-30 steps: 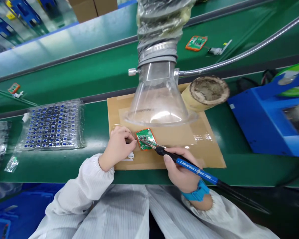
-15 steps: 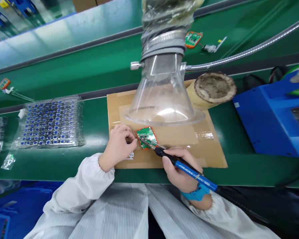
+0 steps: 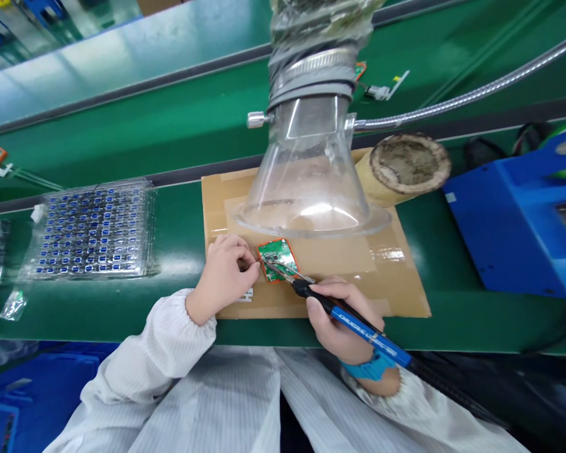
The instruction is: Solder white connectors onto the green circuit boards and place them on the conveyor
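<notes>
A small green circuit board (image 3: 283,251) with an orange-red edge lies on a cardboard sheet. My left hand (image 3: 231,272) is closed in a pinch at the board's left edge; whatever sits between its fingertips is too small to make out. Gripped like a pen in my right hand (image 3: 342,321) is a blue and black soldering iron (image 3: 358,324), its metal tip reaching over the lower left of the board. Beside that tip runs a second thin metal prong, and I cannot tell whether it belongs to the iron.
Above the cardboard (image 3: 400,289) hangs a clear fume hood (image 3: 311,182). Behind it stands a cream tube-shaped pot (image 3: 405,167). Stacked clear trays (image 3: 92,233) with blue parts lie left, a blue machine (image 3: 509,226) right. A green belt (image 3: 179,119) at the back carries orange-edged boards.
The orange-edged boards on the back belt have shifted left, the right one now mostly behind the hood's hose. Both my hands and the soldering iron stay nearly in place.
</notes>
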A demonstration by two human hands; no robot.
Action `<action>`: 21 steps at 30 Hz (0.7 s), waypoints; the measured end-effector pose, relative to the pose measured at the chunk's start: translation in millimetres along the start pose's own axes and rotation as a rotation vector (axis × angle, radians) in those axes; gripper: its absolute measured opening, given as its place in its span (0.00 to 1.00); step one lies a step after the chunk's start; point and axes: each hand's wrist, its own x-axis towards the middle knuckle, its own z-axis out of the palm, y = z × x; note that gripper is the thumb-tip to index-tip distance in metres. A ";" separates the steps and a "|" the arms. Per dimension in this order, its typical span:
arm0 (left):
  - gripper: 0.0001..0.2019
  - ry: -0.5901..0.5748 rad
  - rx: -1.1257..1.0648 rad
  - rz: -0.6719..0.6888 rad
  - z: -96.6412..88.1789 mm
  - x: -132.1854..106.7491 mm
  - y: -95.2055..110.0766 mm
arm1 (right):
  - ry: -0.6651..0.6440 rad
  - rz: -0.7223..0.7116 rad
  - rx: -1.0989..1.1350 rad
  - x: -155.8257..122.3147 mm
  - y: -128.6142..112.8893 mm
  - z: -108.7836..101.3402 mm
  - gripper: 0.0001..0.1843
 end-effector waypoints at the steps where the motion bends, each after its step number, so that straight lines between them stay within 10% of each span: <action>1: 0.09 0.000 -0.001 0.000 0.0 0.0 -0.2 | 0.001 -0.004 0.002 0.3 0.0 -0.2 0.07; 21: 0.09 -0.011 0.004 0.002 -1.1 -0.6 -0.5 | 0.250 0.168 -0.007 -0.4 17.9 -12.4 0.05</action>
